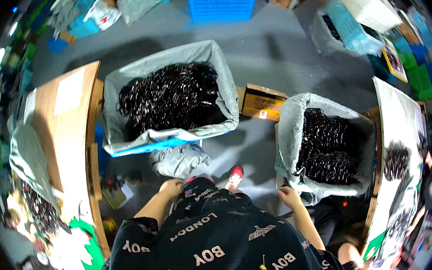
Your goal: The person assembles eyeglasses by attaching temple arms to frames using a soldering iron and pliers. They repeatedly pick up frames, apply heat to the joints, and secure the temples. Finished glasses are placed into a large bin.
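My left hand (171, 187) rests low on my knee, just below a crumpled grey plastic bag (179, 161); its fingers curl out of sight. With its fingers apart and holding nothing, my right hand (288, 197) reaches to the lower left corner of the grey liner (288, 123) of a bin on my right. That bin is full of small glossy black pieces (329, 147). A larger blue bin with a grey liner (123, 139) stands ahead of me, heaped with the same black pieces (171, 97). My black shirt with white lettering fills the bottom of the view.
A wooden table (64, 123) runs along the left, a white-topped table (399, 117) with black piles along the right. A brown cardboard box (261, 102) sits between the bins. A blue crate (221, 4) stands far back. My red shoe (236, 175) is on the grey floor.
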`<state>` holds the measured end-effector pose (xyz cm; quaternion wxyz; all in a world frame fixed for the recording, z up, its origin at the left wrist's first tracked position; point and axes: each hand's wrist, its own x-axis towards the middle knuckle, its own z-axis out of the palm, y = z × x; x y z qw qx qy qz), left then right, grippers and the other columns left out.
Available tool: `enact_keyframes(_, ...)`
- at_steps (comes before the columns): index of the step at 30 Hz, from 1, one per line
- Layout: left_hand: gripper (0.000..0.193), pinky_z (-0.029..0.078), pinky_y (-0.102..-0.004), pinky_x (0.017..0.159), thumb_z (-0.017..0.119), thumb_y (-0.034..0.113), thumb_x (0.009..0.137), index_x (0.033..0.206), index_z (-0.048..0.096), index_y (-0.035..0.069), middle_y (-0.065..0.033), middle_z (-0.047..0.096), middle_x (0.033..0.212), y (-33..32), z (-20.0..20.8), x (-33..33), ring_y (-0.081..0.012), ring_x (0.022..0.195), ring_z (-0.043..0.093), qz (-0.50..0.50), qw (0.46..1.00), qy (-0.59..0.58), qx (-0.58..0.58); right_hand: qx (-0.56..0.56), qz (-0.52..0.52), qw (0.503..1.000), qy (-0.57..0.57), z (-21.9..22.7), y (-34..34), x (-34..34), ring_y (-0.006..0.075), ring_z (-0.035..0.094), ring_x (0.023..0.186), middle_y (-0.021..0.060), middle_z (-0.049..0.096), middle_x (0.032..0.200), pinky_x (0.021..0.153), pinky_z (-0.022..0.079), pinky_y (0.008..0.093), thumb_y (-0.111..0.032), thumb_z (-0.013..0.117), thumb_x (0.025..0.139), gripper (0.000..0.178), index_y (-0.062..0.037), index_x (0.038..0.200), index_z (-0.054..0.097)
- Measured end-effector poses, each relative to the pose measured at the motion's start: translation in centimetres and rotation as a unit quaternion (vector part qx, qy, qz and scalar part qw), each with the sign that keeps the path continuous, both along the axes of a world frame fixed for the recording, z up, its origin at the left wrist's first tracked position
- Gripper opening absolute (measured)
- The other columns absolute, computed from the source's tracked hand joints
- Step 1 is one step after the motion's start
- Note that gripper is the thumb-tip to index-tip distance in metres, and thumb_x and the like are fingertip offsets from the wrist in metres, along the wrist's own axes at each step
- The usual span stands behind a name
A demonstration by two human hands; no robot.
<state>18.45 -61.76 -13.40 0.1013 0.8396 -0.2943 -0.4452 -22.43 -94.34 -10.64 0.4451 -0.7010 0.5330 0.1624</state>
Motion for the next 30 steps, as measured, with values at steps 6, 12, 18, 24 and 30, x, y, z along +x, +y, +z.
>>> enact_keyframes(6,0.031,0.047,-0.0335,0.083,0.055,0.026,0.081,0.104,0.065,0.009,-0.013,0.066,0.099,-2.8,2.5,-1.6,-0.0244,0.093,0.063,0.123,0.985,0.089,0.076,-0.03,0.106,0.993,-0.03,3.6,-9.5,9.2,0.0233,0.065,0.076,0.0143,0.067,0.085,0.07,0.05,0.0317,-0.026,0.059,0.082,0.033,-0.0001,0.102,0.061)
enact_keyframes(12,0.031,0.047,-0.0332,0.082,0.056,0.025,0.081,0.104,0.065,0.005,-0.0125,0.066,0.099,-3.3,1.0,-1.2,-0.0242,0.093,0.062,0.247,0.953,0.118,0.129,0.029,0.215,0.974,-0.063,1.9,-13.6,20.7,0.0295,0.063,0.085,0.0158,0.065,0.089,0.076,0.049,0.0363,-0.03,0.061,0.08,0.034,-0.0057,0.104,0.062)
enact_keyframes(18,0.033,0.047,-0.0345,0.083,0.055,0.03,0.081,0.1,0.066,0.006,-0.0147,0.066,0.095,-4.0,-5.2,1.0,-0.0271,0.092,0.062,0.145,0.985,0.075,0.061,0.009,0.362,0.926,-0.112,-1.3,-19.6,29.8,0.031,0.06,0.075,0.0164,0.062,0.082,0.068,0.047,0.035,-0.028,0.062,0.078,0.026,-0.0049,0.092,0.063)
enact_keyframes(24,0.037,0.049,-0.0336,0.077,0.056,0.032,0.08,0.106,0.064,0.006,-0.0134,0.067,0.092,-12.9,-5.6,5.9,-0.0223,0.082,0.064,0.457,0.88,0.124,0.04,0.077,0.427,0.896,-0.095,-2.2,-24.9,39.9,0.0313,0.06,0.076,0.0156,0.062,0.08,0.066,0.047,0.0382,-0.03,0.058,0.081,0.025,-0.0058,0.081,0.062)
enact_keyframes(30,0.041,0.051,-0.0357,0.063,0.054,0.038,0.084,0.104,0.055,0.002,-0.0103,0.062,0.086,-15.9,-10.1,2.6,-0.0223,0.076,0.061,0.714,0.658,0.237,0.037,-0.019,0.466,0.88,0.087,-7.3,-26.0,50.9,0.0337,0.056,0.102,0.0232,0.058,0.106,0.087,0.044,0.0366,-0.049,0.061,0.077,0.061,0.0025,0.109,0.055)
